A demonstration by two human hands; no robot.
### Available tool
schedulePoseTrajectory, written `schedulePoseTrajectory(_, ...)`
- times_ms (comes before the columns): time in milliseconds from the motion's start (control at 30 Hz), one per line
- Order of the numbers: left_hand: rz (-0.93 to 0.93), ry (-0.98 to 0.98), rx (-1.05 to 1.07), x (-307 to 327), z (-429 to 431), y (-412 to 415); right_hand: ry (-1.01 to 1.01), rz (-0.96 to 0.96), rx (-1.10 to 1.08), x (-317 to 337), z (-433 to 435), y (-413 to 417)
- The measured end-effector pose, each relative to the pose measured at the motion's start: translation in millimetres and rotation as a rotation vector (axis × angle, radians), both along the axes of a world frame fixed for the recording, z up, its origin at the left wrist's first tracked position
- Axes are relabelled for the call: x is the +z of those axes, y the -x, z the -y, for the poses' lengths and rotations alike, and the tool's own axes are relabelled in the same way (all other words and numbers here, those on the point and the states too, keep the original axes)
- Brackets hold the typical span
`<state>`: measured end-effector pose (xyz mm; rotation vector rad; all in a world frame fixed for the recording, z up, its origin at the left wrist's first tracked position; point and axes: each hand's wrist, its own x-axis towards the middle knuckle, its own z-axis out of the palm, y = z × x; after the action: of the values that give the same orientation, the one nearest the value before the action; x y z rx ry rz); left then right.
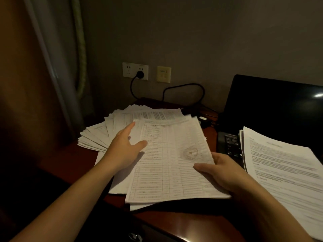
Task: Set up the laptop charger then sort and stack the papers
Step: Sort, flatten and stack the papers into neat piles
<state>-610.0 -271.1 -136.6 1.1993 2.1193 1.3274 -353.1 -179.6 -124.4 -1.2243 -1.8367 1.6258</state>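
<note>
Dim, warm light; glare on laptop screen point(317, 95); edges bowed.

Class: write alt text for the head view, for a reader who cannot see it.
On a dim desk, the right hand grips a printed sheet while the left hand rests flat on fanned papers. A black plug sits in the wall socket.

The room is dim. A plain grey-brown wall point(209, 41) fills the upper middle and right of the frame. Low on it, left of centre, sits a white double socket plate point(128, 70), with a smaller yellowish plate point(163, 74) just to its right. A brown curtain point(21, 84) hangs down the left edge, with a grey lining point(57, 63) and a green twisted cord point(81, 49) beside it. A glossy reddish-brown wooden desk point(183, 222) spans the bottom.
</note>
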Motion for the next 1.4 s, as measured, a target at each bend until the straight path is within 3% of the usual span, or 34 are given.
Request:
schedulePoseTrajectory(100, 0.08, -0.104, 0.049, 10, 3, -4, -0.195, -0.089, -0.075, 1, -2, -4)
schedulePoseTrajectory(200, 0.319, -0.218, -0.056, 24, 5, -4, -0.294, -0.207, -0.126, 8, 3, -6)
schedulePoseTrajectory(300, 0.396, -0.279, -0.137, 40, 6, -4, -0.35, -0.336, -0.163, 10, 9, -4)
schedulePoseTrajectory(400, 0.367, -0.42, -0.171, 56, 6, -10, -0.426, -0.404, -0.201, 11, 11, -3)
schedulePoseTrajectory(633, 0.225, -0.643, -0.203, 60, 9, -29, -0.399, -0.484, -0.188, 8, 10, -4)
schedulePoseTrajectory(867, 0.314, -0.445, -0.241, 28, 7, -43, -0.543, -0.363, -0.272, -2, 0, -5)
schedulePoseTrajectory(1067, 0.287, -0.499, -0.181, 22, 1, -50, -0.503, -0.513, -0.284, 1, 2, -7)
schedulePoseTrajectory(1233, 0.297, -0.335, -0.232, 11, -3, -53, -0.497, -0.494, -0.219, 4, 8, -2)
schedulePoseTrajectory(1400, 0.329, -0.434, -0.162, 6, -7, -57, -0.541, -0.537, -0.289, 5, 6, -5)
